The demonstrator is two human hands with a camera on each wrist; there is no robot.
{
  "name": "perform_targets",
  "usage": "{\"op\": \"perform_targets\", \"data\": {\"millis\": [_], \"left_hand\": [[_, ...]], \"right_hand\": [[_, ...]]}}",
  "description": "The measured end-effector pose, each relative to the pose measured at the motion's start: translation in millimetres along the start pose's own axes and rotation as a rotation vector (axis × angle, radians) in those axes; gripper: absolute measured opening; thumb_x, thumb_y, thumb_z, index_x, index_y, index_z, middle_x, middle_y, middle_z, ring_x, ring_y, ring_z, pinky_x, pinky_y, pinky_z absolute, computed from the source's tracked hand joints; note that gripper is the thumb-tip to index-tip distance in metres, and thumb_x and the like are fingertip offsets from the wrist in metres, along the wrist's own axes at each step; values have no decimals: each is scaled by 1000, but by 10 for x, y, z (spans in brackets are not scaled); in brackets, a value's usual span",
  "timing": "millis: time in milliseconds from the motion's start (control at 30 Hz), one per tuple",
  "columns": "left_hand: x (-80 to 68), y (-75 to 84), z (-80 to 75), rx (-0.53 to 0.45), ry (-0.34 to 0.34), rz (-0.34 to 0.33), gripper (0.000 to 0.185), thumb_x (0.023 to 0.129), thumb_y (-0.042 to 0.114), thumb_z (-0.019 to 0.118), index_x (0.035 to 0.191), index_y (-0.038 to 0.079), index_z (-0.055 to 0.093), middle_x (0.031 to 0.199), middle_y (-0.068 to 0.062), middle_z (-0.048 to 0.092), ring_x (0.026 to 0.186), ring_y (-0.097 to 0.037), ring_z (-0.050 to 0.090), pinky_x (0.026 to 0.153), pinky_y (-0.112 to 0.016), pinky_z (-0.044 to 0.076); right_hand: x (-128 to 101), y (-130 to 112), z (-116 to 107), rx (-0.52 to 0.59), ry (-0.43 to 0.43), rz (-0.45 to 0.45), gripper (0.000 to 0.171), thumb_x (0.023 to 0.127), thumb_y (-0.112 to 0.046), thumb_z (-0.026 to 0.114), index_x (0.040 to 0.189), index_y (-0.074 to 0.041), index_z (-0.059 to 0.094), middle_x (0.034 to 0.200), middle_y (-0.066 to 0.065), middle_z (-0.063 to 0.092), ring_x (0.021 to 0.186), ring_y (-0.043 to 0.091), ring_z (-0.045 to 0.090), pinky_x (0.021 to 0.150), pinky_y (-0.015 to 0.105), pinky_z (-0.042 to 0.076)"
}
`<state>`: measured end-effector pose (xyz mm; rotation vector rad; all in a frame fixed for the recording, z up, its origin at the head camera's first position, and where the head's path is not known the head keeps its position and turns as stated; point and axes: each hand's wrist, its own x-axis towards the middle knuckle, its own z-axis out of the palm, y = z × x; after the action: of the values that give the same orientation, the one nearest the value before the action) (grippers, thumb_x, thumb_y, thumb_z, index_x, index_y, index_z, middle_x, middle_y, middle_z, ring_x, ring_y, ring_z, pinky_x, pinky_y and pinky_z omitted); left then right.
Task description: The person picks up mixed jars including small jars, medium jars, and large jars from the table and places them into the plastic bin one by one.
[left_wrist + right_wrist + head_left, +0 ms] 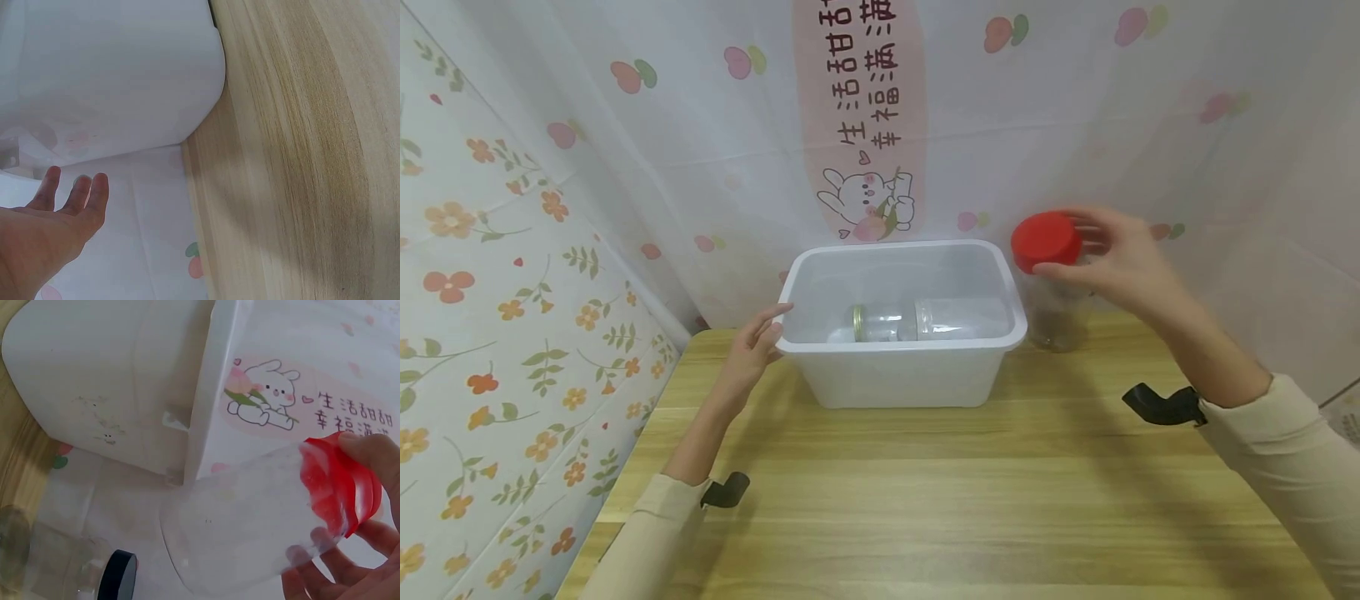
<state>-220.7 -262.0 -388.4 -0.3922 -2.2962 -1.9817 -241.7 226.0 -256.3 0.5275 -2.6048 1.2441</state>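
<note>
My right hand grips a clear plastic jar by its red lid, with the thumb on one side and fingers on the other. The jar is held up just off the right end of a white plastic bin. In the right wrist view, the jar's base slants toward the bin's rim. At the bin's left end, my left hand holds the rim, one digit over the edge and others outside below it. Inside the bin lie a jar with a gold-coloured rim and another clear jar.
A clear jar with a black lid stands beside the bin's right end. The bin rests on a wood-grain table against a white printed curtain. A flowered curtain hangs along the left side.
</note>
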Motion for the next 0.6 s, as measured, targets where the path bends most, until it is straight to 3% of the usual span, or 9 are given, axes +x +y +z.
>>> {"op": "perform_targets", "data": {"millis": [100, 333, 600], "left_hand": [[0, 4, 0, 1, -2, -1, 44, 111, 28, 45, 150, 8, 46, 151, -17, 45, 127, -38, 50, 106, -58, 40], [4, -7, -4, 2, -4, 5, 44, 111, 27, 45, 150, 8, 46, 151, -19, 45, 127, -44, 48, 105, -54, 43], [1, 5, -6, 14, -3, 6, 43, 111, 26, 44, 150, 7, 46, 150, -20, 46, 128, -43, 49, 104, -50, 45]], "right_hand": [[26, -22, 31, -25, 17, -41, 70, 85, -22, 86, 147, -16, 55, 138, 10, 58, 120, 37, 52, 82, 25, 51], [91, -33, 94, -86, 59, -134, 67, 83, -14, 86, 144, -10, 57, 134, 13, 59, 119, 34, 47, 91, 59, 46], [155, -92, 136, -155, 95, -210, 65, 81, -11, 86, 140, -7, 60, 128, 13, 61, 115, 30, 49, 88, 56, 44]]}}
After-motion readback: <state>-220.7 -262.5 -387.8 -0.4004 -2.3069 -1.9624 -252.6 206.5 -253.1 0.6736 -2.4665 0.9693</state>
